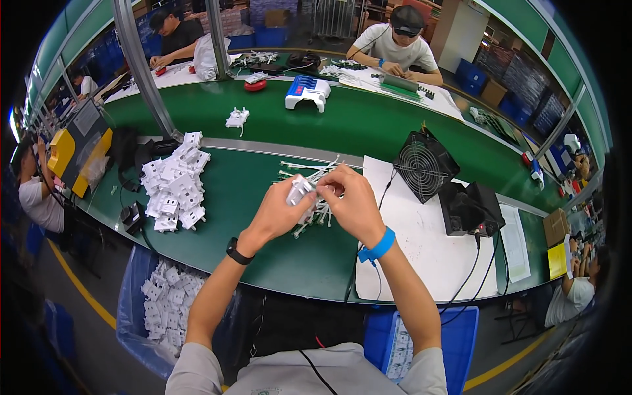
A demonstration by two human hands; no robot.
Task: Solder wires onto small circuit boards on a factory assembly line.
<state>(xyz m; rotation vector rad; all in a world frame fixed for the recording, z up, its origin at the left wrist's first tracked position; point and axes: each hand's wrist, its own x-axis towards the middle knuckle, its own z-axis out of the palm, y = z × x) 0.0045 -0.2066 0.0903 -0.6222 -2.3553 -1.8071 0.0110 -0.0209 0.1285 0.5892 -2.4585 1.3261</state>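
The person is holding a small white plastic part [299,191] up over the green table [263,250], with both hands meeting at it near the middle of the scene. The left hand [280,214] is curling closed around the part, gripping it from the left and below. The right hand [354,201] is pinching at the part's right side, fingers drawn tightly together; whether they are gripping a separate thin piece there cannot be told. Judging from the grip, the work would go best with the left hand keeping the part steady while the right fingertips are working in line with it, not twisting. A loose bundle of white ties [309,172] is lying just beyond the hands. A heap of white plastic parts [174,184] is sitting to the left, well apart.
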